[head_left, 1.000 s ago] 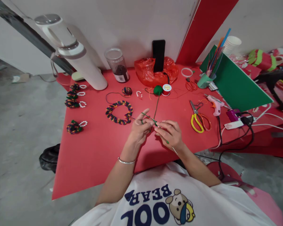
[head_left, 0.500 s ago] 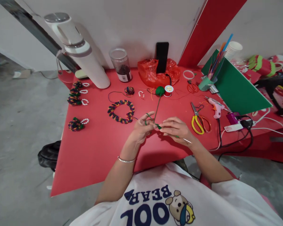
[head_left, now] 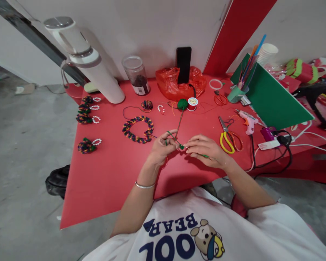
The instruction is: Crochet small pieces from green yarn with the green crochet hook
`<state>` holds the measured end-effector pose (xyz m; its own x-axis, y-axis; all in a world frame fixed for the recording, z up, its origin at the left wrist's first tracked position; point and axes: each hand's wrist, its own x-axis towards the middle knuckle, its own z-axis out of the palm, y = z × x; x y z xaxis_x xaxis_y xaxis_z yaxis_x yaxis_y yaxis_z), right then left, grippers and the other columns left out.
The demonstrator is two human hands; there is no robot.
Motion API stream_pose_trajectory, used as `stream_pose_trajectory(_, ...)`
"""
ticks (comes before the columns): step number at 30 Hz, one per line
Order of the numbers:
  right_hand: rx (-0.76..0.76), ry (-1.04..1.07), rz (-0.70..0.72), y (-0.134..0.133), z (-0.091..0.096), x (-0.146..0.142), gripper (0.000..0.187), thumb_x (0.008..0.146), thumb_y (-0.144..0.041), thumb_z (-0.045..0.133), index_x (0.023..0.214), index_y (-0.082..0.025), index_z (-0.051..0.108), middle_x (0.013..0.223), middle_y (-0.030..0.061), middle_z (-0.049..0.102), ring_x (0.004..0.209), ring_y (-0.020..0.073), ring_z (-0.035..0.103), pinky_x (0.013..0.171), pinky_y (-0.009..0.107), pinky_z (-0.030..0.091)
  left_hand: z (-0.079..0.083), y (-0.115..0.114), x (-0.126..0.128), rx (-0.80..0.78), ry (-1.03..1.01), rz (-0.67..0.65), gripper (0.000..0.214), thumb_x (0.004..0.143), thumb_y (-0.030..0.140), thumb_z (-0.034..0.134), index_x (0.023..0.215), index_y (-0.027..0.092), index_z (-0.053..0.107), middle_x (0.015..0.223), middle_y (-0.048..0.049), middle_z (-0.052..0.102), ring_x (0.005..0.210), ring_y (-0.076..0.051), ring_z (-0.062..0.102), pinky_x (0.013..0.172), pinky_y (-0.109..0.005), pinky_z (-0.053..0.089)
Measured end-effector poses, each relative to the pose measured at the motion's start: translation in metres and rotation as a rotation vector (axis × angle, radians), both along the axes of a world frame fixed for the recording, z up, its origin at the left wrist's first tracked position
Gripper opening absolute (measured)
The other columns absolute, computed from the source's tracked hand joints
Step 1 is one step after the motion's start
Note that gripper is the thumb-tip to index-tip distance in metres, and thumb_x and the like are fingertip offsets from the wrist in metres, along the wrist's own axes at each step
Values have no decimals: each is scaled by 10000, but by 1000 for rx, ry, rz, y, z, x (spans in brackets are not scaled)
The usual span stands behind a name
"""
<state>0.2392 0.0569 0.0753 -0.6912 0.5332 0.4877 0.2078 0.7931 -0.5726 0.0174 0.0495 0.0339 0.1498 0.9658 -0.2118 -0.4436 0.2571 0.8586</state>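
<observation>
Over the middle of the red table (head_left: pixel 103 181), my left hand (head_left: pixel 161 149) has green yarn looped round its fingers and pinches a small green crochet piece (head_left: pixel 181 146). The yarn strand runs up to a green yarn ball (head_left: pixel 182 104). My right hand (head_left: pixel 205 149) is closed on a thin crochet hook (head_left: pixel 206 156) whose tip meets the green piece between the two hands. A multicoloured crocheted ring (head_left: pixel 137 129) lies just left of my left hand.
Yellow and orange scissors (head_left: pixel 229 139), a glue gun (head_left: pixel 247 120) and cables lie to the right. A red bag (head_left: pixel 179 84), phone (head_left: pixel 184 64), jar (head_left: pixel 136 75) and white bottle (head_left: pixel 88 61) stand at the back. Small crocheted flowers (head_left: pixel 86 145) sit at the left edge.
My right hand has swung from pointing downward to lying level, wrist out to the right, with the hook turned sideways. My left hand keeps its hold on the yarn.
</observation>
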Motion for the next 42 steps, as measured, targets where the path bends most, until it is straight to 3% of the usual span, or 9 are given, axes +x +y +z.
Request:
stream_pose_trajectory(8, -476, 230, -12, -3, -3, 6, 193, 1016, -312, 581, 1064, -238, 752, 1133, 95, 789, 1094, 220, 708, 994, 428, 550, 0, 0, -1, 65, 10, -7, 590, 591, 134, 856, 1165, 144, 721, 609, 32, 697, 580, -107, 636, 772, -294, 514)
stream_pose_trajectory(12, -746, 437, -92, -7, -28, -3, 235, 986, -436, 620, 1012, -248, 758, 1067, 75, 795, 1056, 235, 730, 995, 451, 559, 3, -2, 2, 69, 6, -7, 587, 581, 140, 852, 1156, 143, 731, 618, 13, 700, 592, -116, 634, 658, -247, 477)
stream_pose_trajectory(15, -826, 631, -190, -13, -51, -20, 252, 951, -497, 655, 948, -270, 764, 979, 37, 790, 931, 206, 740, 899, 396, 587, 2, -3, 7, 81, 28, 0, 574, 594, 141, 852, 1155, 144, 732, 630, 18, 690, 584, -109, 619, 608, -226, 451)
stream_pose_trajectory(19, -723, 655, -322, -19, -63, -33, 223, 948, -479, 664, 947, -287, 777, 991, 35, 761, 991, 203, 703, 904, 367, 563, 0, -5, 11, 87, 68, 5, 586, 615, 176, 875, 1181, 153, 725, 673, 14, 688, 617, -115, 628, 599, -223, 451)
stream_pose_trajectory(23, -617, 545, -292, -19, -53, -28, 192, 979, -419, 635, 993, -299, 785, 1004, 36, 751, 1003, 194, 693, 938, 368, 545, 3, -5, 8, 52, -14, 0, 609, 658, 258, 879, 1236, 171, 706, 851, -53, 763, 598, -100, 607, 514, -206, 394)
stream_pose_trajectory(25, -579, 494, -289, -18, -47, -24, 206, 987, -419, 622, 1005, -296, 786, 996, 39, 749, 991, 194, 695, 931, 370, 549, 4, -5, 7, 45, -2, -7, 598, 669, 282, 891, 1226, 162, 708, 814, -52, 762, 552, -93, 587, 490, -206, 378)
stream_pose_trajectory(32, -440, 410, -338, -20, -41, -28, 217, 1008, -397, 587, 1037, -286, 771, 992, 46, 718, 969, 185, 684, 875, 360, 564, 4, -5, 11, 103, 73, 46, 711, 599, 234, 934, 1260, 144, 686, 677, -4, 722, 637, -150, 693, 642, -247, 510)
stream_pose_trajectory(38, 50, 253, -535, -29, -41, -42, 205, 983, -249, 625, 1139, -313, 743, 1056, 54, 727, 1040, 217, 629, 942, 426, 535, 1, -6, 21, 60, 60, 186, 684, 605, 219, 906, 1250, 148, 690, 692, 12, 728, 608, -94, 635, 630, -205, 485)
stream_pose_trajectory(42, 214, 177, -656, -33, -44, -56, 279, 967, -208, 640, 1208, -327, 715, 1093, 59, 727, 1028, 221, 631, 913, 424, 541, 2, -8, 27, 31, 0, 284, 675, 608, 226, 901, 1242, 139, 687, 644, 31, 711, 572, -73, 601, 618, -186, 471)
